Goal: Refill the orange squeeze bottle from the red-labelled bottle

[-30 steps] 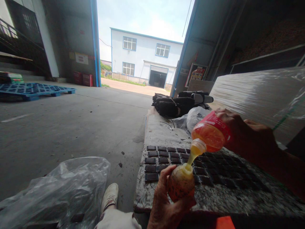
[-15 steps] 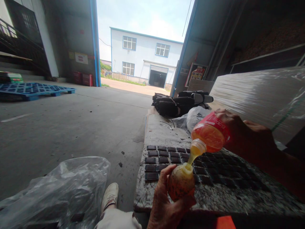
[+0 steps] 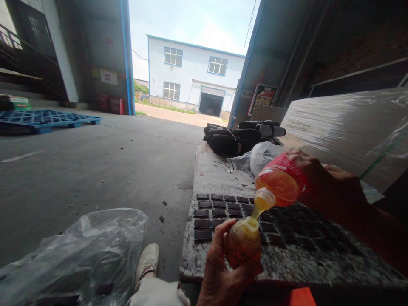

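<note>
The right hand is wrapped around a tilted red-labelled bottle above the board, pouring yellow liquid. The left hand, at the board's near edge, is closed round a small speckled bottle. Dark tiles lie in rows beneath.

A single head-worn view looks forward and slightly down from a low seat, close over the left hand and right hand above the worktable. It faces out across the concrete floor toward the open doorway and a distant, perhaps hazy, white building.
</note>
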